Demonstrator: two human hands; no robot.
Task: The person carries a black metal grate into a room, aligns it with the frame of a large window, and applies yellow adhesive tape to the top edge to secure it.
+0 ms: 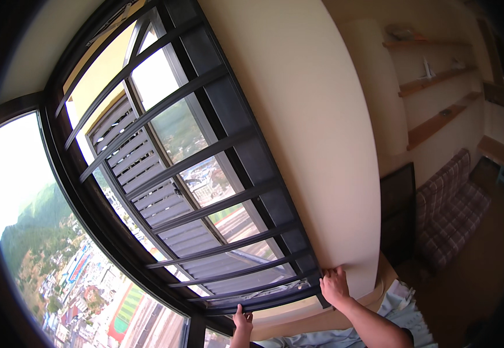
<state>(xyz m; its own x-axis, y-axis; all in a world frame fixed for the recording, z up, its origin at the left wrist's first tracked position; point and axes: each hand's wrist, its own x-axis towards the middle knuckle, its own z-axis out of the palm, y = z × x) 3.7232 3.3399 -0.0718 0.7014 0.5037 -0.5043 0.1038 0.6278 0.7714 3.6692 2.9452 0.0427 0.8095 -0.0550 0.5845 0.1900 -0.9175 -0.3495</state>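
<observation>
A dark window grille (pixel 197 212) with several horizontal bars fills the middle of the view, set in front of an open window frame. My right hand (pixel 334 287) is closed on the grille's lower right corner, its fingers curled at the edge beside the wall. Lower and to the left, my left hand (pixel 242 320) grips the bottom rail from below, one finger up against it. Part of its grip is hidden behind the rail. Behind the bars are grey louvred shutters (pixel 142 156) and glass panes.
A cream wall (pixel 304 127) borders the grille on the right. Beneath my hands lies a light blue cloth (pixel 400 307) on a ledge. Further right stand a plaid sofa (pixel 452 211) and wooden shelves (pixel 437 81). A fixed pane (pixel 26 232) at the left overlooks a town far below.
</observation>
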